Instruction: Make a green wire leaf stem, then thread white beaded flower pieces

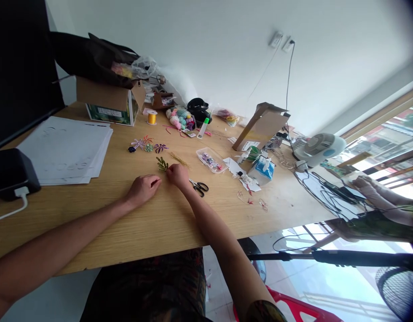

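Observation:
My left hand (144, 190) rests low over the table with its fingers curled together and thumb tip pointing right. Whatever it pinches, if anything, is too small to make out. Just right of it, my right hand (178, 175) is closed, its fingertips hidden under it. A green leaf-shaped sprig (162, 164) touches or lies right beside the right hand's fingers; I cannot tell whether it is gripped. Thin gold wires (180, 159) lie just beyond that hand. Black-handled scissors (201, 188) lie partly behind the right wrist.
Small wire flowers (148, 145), a yellow thread spool (152, 117) and a clear box of beads (211, 160) lie beyond the hands. Paper sheets (65, 152) are at left. A tissue pack (262, 170), cardboard (260, 125) and a fan (320, 146) stand right. Another person's feet rest far right.

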`<state>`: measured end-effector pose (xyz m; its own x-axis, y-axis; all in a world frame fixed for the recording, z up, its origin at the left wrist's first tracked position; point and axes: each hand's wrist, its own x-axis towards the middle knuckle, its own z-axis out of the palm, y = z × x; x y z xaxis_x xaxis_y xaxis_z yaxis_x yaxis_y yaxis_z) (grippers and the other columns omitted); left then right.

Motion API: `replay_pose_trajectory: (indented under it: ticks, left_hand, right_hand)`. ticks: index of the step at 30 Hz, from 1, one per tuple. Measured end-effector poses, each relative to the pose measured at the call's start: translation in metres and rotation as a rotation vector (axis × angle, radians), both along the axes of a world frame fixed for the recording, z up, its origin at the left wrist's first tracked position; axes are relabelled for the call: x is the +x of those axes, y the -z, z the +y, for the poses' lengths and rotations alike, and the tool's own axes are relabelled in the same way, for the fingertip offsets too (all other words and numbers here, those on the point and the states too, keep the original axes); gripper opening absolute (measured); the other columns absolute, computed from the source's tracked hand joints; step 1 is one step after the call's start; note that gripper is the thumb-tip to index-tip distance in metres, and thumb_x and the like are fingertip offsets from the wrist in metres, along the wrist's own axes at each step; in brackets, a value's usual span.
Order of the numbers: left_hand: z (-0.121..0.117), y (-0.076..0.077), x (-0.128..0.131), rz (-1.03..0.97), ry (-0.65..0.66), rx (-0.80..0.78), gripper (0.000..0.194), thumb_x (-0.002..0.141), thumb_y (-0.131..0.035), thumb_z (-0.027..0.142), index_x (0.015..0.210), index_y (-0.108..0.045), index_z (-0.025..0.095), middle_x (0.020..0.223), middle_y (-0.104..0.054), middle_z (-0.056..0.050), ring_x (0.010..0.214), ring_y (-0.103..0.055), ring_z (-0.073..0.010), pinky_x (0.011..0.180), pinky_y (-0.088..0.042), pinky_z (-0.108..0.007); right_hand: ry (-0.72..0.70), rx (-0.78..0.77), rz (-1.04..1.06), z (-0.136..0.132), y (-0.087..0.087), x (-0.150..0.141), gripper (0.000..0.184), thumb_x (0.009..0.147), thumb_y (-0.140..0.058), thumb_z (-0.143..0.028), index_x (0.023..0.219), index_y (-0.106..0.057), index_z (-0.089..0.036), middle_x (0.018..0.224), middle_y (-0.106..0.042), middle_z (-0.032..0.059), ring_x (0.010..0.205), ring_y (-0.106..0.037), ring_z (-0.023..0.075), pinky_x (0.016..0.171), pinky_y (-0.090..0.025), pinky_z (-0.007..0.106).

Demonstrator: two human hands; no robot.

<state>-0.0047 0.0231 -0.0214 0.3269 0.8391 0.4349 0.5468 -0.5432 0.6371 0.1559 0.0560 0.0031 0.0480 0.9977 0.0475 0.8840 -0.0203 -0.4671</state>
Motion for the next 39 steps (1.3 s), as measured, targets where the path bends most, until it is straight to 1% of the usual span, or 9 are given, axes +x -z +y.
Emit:
replay_pose_trajectory:
  ticks: [4, 9, 12, 17, 21, 25, 27, 32, 39]
  left_hand:
    - [-0.002, 0.001, -0.001, 0.057, 0.017, 0.020, 0.025, 0.084, -0.050, 0.028, 0.066, -0.063, 0.018, 0.067, -0.068, -0.006, 0.060, -0.058, -0.0165, 0.063, -0.040, -0.028]
    - [-0.001, 0.003, -0.002, 0.051, 0.007, 0.042, 0.023, 0.085, -0.051, 0.027, 0.067, -0.063, 0.019, 0.068, -0.069, -0.005, 0.062, -0.059, -0.0160, 0.064, -0.041, -0.027]
    - [-0.001, 0.003, -0.002, 0.047, 0.007, 0.049, 0.024, 0.085, -0.050, 0.026, 0.066, -0.063, 0.019, 0.067, -0.069, -0.005, 0.060, -0.058, -0.0151, 0.062, -0.040, -0.027]
    - [-0.001, 0.001, -0.001, -0.004, -0.007, 0.026, 0.024, 0.084, -0.051, 0.028, 0.065, -0.062, 0.019, 0.062, -0.066, -0.003, 0.055, -0.053, -0.0134, 0.059, -0.038, -0.026]
    - [0.004, 0.001, -0.003, -0.163, -0.121, -0.057, 0.024, 0.081, -0.054, 0.035, 0.068, -0.065, 0.019, 0.062, -0.065, -0.003, 0.053, -0.052, -0.0144, 0.058, -0.039, -0.027]
    - [0.016, 0.003, -0.006, -0.495, -0.297, -0.284, 0.023, 0.075, -0.056, 0.039, 0.078, -0.066, 0.018, 0.066, -0.066, -0.004, 0.058, -0.058, -0.0171, 0.058, -0.044, -0.027]
    - [0.020, 0.005, -0.007, -0.620, -0.321, -0.353, 0.025, 0.073, -0.058, 0.039, 0.082, -0.066, 0.017, 0.068, -0.066, -0.004, 0.059, -0.059, -0.0171, 0.059, -0.046, -0.028]
    - [0.017, 0.004, -0.007, -0.610, -0.281, -0.284, 0.032, 0.075, -0.060, 0.044, 0.090, -0.067, 0.017, 0.075, -0.067, -0.003, 0.066, -0.061, -0.0169, 0.066, -0.048, -0.027]
    - [0.018, 0.004, -0.010, -0.664, -0.320, -0.286, 0.036, 0.078, -0.059, 0.048, 0.093, -0.065, 0.016, 0.075, -0.065, -0.003, 0.067, -0.059, -0.0158, 0.066, -0.048, -0.027]
  right_hand:
    - [-0.042, -0.008, -0.053, 0.005, -0.002, 0.006, 0.021, 0.084, -0.056, -0.023, 0.087, -0.075, -0.016, 0.081, -0.072, 0.0063, 0.071, -0.059, 0.0149, 0.063, -0.038, 0.023]
    - [-0.027, -0.008, -0.097, 0.001, -0.003, 0.013, 0.030, 0.088, -0.052, -0.030, 0.079, -0.075, -0.013, 0.071, -0.069, 0.0056, 0.063, -0.054, 0.0132, 0.058, -0.034, 0.023]
    - [-0.054, -0.007, -0.116, -0.003, -0.003, 0.012, 0.028, 0.087, -0.056, -0.034, 0.083, -0.075, -0.015, 0.075, -0.071, 0.0055, 0.066, -0.056, 0.0134, 0.061, -0.036, 0.023]
    - [-0.039, 0.025, -0.152, -0.009, 0.002, 0.005, 0.022, 0.087, -0.055, -0.025, 0.090, -0.075, -0.015, 0.088, -0.073, 0.0079, 0.076, -0.062, 0.0160, 0.067, -0.039, 0.024]
    - [-0.039, 0.113, -0.117, -0.015, 0.007, -0.001, 0.021, 0.090, -0.052, -0.021, 0.090, -0.072, -0.014, 0.096, -0.071, 0.0111, 0.087, -0.061, 0.0197, 0.076, -0.041, 0.028]
    - [-0.031, 0.286, -0.038, -0.019, 0.010, 0.000, 0.019, 0.093, -0.052, -0.022, 0.089, -0.070, -0.017, 0.094, -0.067, 0.0099, 0.092, -0.058, 0.0214, 0.083, -0.042, 0.032]
    - [-0.032, 0.366, -0.018, -0.020, 0.010, 0.003, 0.019, 0.094, -0.050, -0.022, 0.090, -0.069, -0.018, 0.093, -0.065, 0.0093, 0.094, -0.056, 0.0217, 0.085, -0.041, 0.033]
    - [-0.049, 0.461, 0.010, -0.020, 0.010, 0.007, 0.020, 0.095, -0.049, -0.023, 0.091, -0.068, -0.017, 0.091, -0.064, 0.0083, 0.091, -0.055, 0.0209, 0.085, -0.041, 0.032]
    - [-0.059, 0.463, 0.107, -0.019, 0.011, 0.003, 0.016, 0.093, -0.053, -0.022, 0.088, -0.067, -0.017, 0.090, -0.066, 0.0076, 0.089, -0.055, 0.0195, 0.085, -0.041, 0.031]
